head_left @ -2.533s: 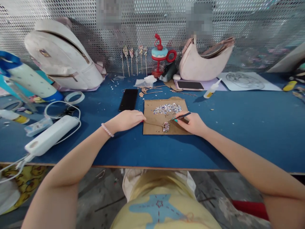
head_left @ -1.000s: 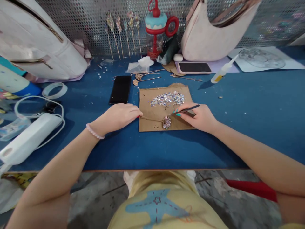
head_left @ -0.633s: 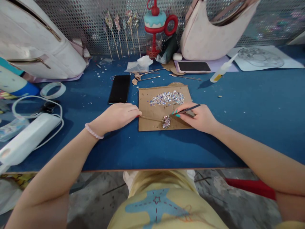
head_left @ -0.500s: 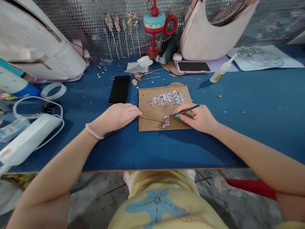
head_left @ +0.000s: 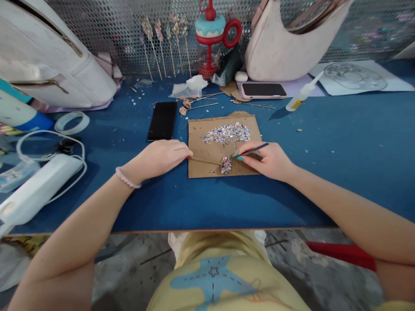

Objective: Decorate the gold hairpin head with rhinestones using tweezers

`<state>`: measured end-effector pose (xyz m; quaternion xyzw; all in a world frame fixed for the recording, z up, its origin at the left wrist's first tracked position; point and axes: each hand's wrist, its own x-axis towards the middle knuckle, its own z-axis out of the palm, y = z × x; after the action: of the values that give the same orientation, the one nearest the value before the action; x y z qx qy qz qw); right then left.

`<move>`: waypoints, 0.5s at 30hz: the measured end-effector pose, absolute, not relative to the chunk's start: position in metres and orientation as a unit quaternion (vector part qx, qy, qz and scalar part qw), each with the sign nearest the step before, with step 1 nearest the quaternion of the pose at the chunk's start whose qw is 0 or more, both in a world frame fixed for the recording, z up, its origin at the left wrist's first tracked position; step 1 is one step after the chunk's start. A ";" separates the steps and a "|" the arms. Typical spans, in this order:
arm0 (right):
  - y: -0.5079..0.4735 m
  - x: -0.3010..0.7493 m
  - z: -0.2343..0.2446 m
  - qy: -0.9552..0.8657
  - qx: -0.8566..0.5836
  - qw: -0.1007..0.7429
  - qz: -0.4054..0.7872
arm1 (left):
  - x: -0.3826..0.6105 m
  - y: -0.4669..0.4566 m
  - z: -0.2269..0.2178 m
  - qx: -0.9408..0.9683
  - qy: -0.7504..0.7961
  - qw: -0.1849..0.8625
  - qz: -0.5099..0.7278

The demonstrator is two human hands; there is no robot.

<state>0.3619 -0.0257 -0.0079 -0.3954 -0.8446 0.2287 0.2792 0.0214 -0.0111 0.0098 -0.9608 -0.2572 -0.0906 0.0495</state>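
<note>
My left hand pinches the end of a thin gold-coloured stick that reaches right across a piece of cardboard. At the stick's far end is a small head covered in sparkling rhinestones. Between the fingertips of my right hand is a pair of dark tweezers, its tip at the upper right edge of the sparkling head. Whether the tip grips a stone is too small to tell. Behind, a heap of loose rhinestones is spread over the cardboard.
A black phone lies behind my left hand. Several gold hairpin-like sticks and a glue bottle are farther back. At left are a roll of tape and a white corded device. Bags and a red-handled cup line the back.
My right hand and the tweezers have shifted very slightly left. My left hand, the stick and the rhinestone head look almost the same.
</note>
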 end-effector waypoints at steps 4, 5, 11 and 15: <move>-0.026 0.362 -0.008 -0.846 -0.396 0.273 0.228 | 0.022 -0.011 0.010 -0.961 -0.257 0.050 -0.088; -0.025 0.362 -0.008 -0.847 -0.396 0.271 0.227 | 0.022 -0.012 0.011 -0.961 -0.257 0.050 -0.088; -0.025 0.361 -0.008 -0.853 -0.393 0.265 0.218 | 0.022 -0.011 0.011 -0.961 -0.257 0.050 -0.087; -0.026 0.361 -0.008 -0.851 -0.394 0.271 0.215 | 0.022 -0.011 0.011 -0.961 -0.258 0.051 -0.087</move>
<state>0.3614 -0.0255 -0.0080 -0.3942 -0.8513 0.2149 0.2713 0.0221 -0.0114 0.0108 -0.9609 -0.2577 -0.0871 0.0511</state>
